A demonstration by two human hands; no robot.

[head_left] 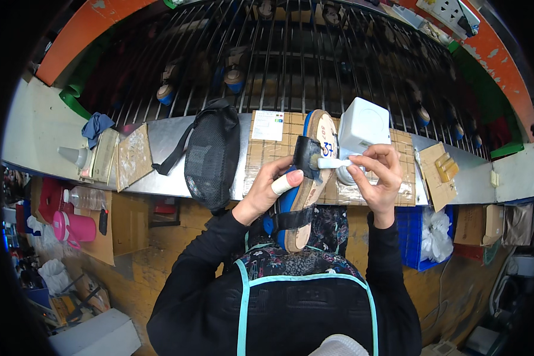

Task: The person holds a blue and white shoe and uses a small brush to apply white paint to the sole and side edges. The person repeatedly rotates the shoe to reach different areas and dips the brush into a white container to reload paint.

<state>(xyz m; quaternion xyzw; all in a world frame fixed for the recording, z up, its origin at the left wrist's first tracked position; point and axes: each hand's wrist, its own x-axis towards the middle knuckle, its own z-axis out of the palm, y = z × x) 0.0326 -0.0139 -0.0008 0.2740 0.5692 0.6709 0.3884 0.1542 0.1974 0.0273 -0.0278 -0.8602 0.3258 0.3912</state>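
Observation:
My left hand [266, 191], its thumb wrapped in a pale band, grips a sandal [305, 196] by its side. The sandal has a cork-coloured sole, black straps and a blue form inside, and it is tilted upright in front of my lap with handwritten marks on its bottom. Between the fingertips of my right hand [382, 175] is a small white brush [333, 162]. Its tip touches the sandal near the upper strap. Just behind stands a white plastic container [365, 123]. A round white piece [346, 175] below it is partly hidden by my fingers.
A cardboard sheet [261, 155] covers the bench before me. To its left lies a black mesh bag [210, 155]. Beyond runs a rack of metal bars [279, 65] carrying several shoes. Blue crate [409, 237] at lower right, pink jug [74, 228] at lower left.

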